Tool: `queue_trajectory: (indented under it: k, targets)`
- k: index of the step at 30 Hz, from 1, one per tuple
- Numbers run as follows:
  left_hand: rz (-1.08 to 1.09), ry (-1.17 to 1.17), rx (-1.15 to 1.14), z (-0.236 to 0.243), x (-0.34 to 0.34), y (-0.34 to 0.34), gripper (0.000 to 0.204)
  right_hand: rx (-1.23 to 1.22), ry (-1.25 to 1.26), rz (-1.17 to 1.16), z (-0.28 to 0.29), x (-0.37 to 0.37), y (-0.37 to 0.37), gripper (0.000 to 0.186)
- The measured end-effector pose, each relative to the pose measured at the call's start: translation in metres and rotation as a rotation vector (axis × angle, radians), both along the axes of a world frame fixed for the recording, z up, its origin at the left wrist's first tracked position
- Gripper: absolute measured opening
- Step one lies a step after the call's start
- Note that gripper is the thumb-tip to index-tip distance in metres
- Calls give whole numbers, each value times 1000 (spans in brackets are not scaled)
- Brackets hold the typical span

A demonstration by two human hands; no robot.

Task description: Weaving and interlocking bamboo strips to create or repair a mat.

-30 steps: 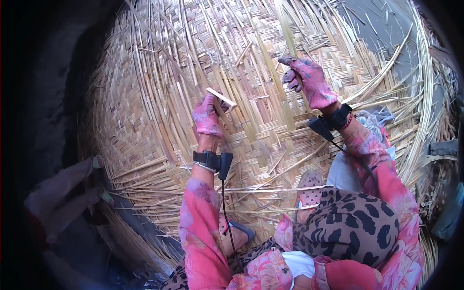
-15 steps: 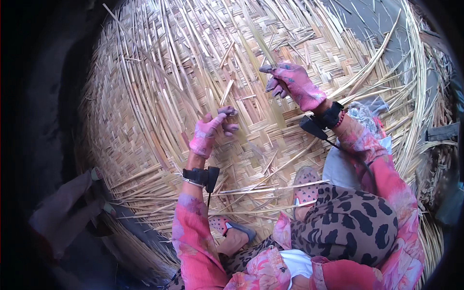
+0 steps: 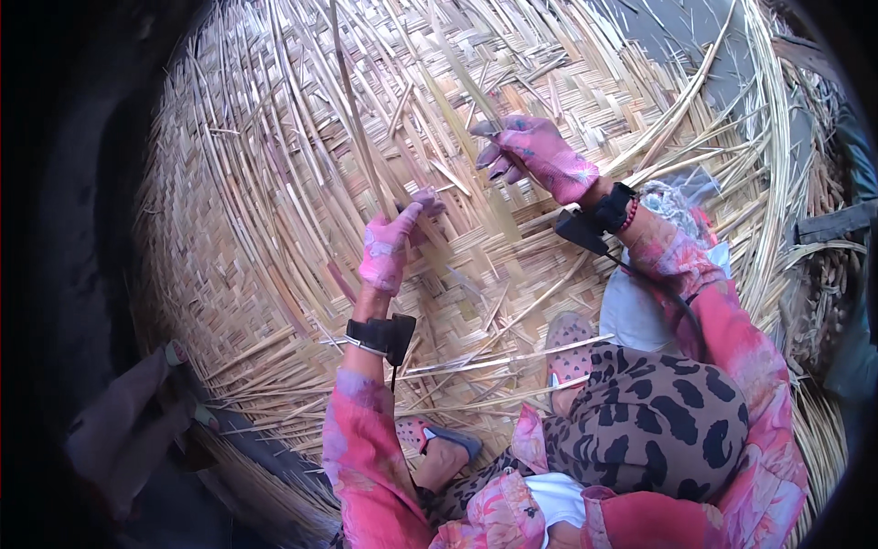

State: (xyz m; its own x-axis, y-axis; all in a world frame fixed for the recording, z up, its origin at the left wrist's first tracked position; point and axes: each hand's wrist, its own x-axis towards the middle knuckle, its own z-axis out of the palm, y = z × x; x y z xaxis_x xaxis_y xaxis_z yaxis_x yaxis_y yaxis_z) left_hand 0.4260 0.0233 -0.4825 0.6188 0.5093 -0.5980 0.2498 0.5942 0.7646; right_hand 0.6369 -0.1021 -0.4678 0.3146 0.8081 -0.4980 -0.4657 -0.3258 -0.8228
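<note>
A large woven mat of split bamboo [image 3: 247, 215] spreads beneath both of my hands. My left hand [image 3: 389, 242], in a pink glove with darkened fingertips, is closed on a long bamboo strip [image 3: 352, 101] that runs away toward the far edge. Farther off and to the right, my right hand [image 3: 544, 160], gloved alike, pinches a greenish bamboo strip [image 3: 471, 82] over the weave. The lower part of this strip seems to pass down below the right hand, but its join with the mat is unclear.
My patterned shoes [image 3: 569, 343] rest on the mat. Loose strips [image 3: 773, 137] curve along the right edge. A crumpled bundle [image 3: 672, 210] lies beside my right forearm. At the lower left are another person's legs [image 3: 123, 425]. A dark wooden piece [image 3: 834, 222] stands at the far right.
The far end of the strip in my left hand has swung right, from a leftward slant to nearly straight ahead. My right hand keeps its pinch with little movement.
</note>
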Motion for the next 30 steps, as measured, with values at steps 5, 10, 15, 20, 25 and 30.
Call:
queue_trajectory:
  k: [5, 10, 15, 20, 25, 30]
  targets:
    - [-172, 41, -29, 23, 8, 3, 32, 53, -579, 287, -85, -11, 1, 32]
    - [-169, -53, -84, 30, -15, 9, 32, -90, -355, 19, -61, -37, 23, 13]
    - [-229, -51, -53, 19, 0, 16, 37, 20, 136, -111, -57, -36, 21, 15]
    - [-292, -160, -28, 9, 15, 20, 43, 25, -153, 130, -51, -38, 24, 15]
    - [-173, -348, -113, 15, 8, 22, 51, 85, -188, 879, -49, 12, 66, 19]
    - [353, -487, 66, -7, -29, 16, 48, -178, -680, 934, -15, 13, 49, 16]
